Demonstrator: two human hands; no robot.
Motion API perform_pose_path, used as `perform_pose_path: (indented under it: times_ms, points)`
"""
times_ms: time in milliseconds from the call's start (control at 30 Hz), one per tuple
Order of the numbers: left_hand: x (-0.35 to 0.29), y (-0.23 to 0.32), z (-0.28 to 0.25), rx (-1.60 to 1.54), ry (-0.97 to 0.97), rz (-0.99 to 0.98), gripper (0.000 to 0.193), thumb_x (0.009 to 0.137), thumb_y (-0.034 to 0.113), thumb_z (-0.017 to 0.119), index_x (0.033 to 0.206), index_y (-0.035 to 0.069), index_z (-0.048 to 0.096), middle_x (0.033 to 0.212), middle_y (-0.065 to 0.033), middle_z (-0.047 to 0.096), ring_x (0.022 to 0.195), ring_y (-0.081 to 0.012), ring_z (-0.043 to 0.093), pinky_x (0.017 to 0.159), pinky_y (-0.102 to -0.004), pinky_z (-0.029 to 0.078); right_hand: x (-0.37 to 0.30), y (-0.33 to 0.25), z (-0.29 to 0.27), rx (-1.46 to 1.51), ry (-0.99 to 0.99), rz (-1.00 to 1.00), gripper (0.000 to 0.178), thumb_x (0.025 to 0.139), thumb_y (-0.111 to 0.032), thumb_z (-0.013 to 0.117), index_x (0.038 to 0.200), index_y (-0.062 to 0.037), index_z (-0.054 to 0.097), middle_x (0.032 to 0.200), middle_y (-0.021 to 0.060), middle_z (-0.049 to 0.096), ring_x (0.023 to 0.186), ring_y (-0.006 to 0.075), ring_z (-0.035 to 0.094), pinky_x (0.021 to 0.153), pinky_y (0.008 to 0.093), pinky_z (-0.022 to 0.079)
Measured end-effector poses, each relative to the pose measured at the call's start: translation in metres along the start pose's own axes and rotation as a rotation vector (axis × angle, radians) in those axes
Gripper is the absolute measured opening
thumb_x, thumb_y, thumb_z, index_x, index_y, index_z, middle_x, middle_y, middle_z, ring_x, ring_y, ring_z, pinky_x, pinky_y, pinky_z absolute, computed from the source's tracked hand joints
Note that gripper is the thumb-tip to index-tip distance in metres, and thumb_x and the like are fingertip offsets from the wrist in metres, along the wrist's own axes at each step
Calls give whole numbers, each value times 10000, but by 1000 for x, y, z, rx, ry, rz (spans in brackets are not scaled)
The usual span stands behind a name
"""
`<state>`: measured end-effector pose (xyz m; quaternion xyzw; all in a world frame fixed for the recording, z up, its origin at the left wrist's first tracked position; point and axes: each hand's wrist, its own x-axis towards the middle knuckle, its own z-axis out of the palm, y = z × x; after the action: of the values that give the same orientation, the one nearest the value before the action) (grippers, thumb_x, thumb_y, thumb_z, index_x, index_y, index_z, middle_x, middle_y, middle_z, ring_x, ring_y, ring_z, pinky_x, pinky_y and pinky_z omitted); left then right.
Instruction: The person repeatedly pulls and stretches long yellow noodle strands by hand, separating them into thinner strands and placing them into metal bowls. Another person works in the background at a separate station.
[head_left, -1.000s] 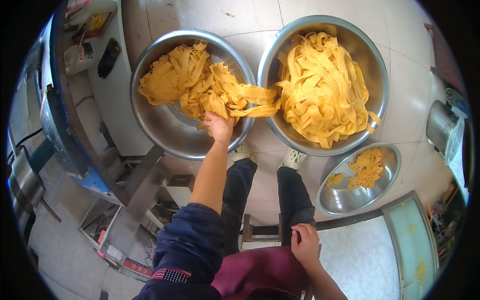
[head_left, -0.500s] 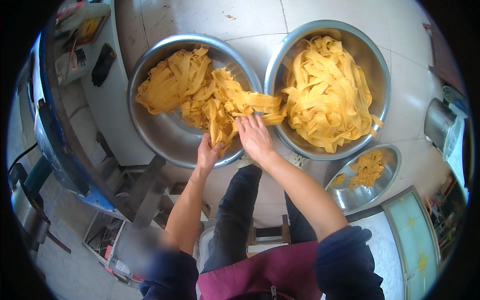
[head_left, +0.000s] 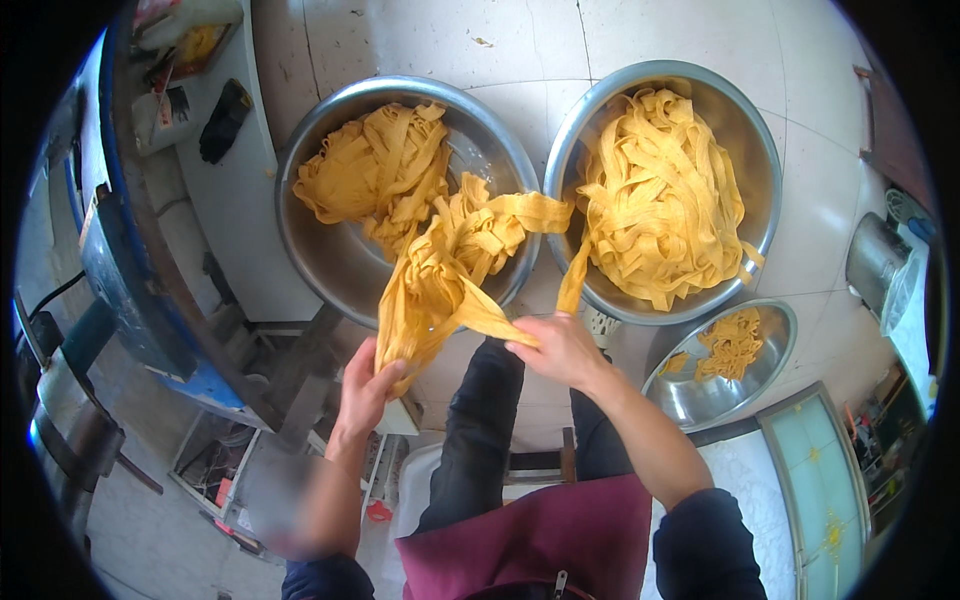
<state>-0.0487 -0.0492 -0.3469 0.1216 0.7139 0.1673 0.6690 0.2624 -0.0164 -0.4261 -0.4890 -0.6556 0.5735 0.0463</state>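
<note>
Wide, flat yellow strips [head_left: 375,170], like bean curd skin or broad noodles, lie tangled in the left steel basin [head_left: 300,255]. My left hand [head_left: 368,392] is closed on the lower end of a bunch of yellow strips [head_left: 410,300] pulled over that basin's near rim. A pinch of my right hand [head_left: 562,350] grips a strip stretched sideways from the bunch. Another strip [head_left: 573,280] runs from behind my right hand up to the right basin [head_left: 565,130]. That basin holds a large heap of the same strips [head_left: 665,200].
Lower right, a smaller tilted steel bowl [head_left: 690,400] holds short yellow scraps [head_left: 733,345]. A blue-edged bench or machine [head_left: 130,290] stands on the left, beside a shelf with a dark glove [head_left: 225,120]. A glass-topped panel [head_left: 825,490] is at lower right; a metal pot [head_left: 875,255] stands far right.
Both hands have come nearer to me, drawing the bunch out over the left basin's rim. My right hand, flat on the strips before, now pinches one and has moved right.
</note>
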Motion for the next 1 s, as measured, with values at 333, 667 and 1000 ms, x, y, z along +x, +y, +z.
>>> perform_pose_path:
  times_ms: [333, 667, 1000]
  points:
    - [31, -65, -89, -194, 92, 165, 489, 914, 146, 736, 1351, -6, 578, 1095, -39, 663, 969, -128, 620, 856, -291, 498, -46, -35, -40, 473, -80, -130, 299, 857, -238, 818, 1077, -49, 745, 841, 138, 723, 716, 293, 680, 646, 380, 527]
    - [92, -52, 28, -255, 212, -217, 776, 967, 618, 627, 1500, 104, 393, 1334, -158, 557, 1191, -306, 593, 922, -522, 516, -48, -123, 16, 398, -147, 166, 280, 943, -309, 675, 1053, -53, 653, 732, 220, 679, 706, 447, 674, 643, 518, 549]
    - [-3, -35, 54, -1018, -373, -452, 607, 999, 511, 621, 1438, 107, 511, 1264, -174, 616, 817, -199, 658, 572, -298, 563, -156, -241, -56, 406, -253, -145, 267, 964, -288, 652, 1116, -72, 614, 693, 173, 673, 614, 395, 672, 549, 493, 542]
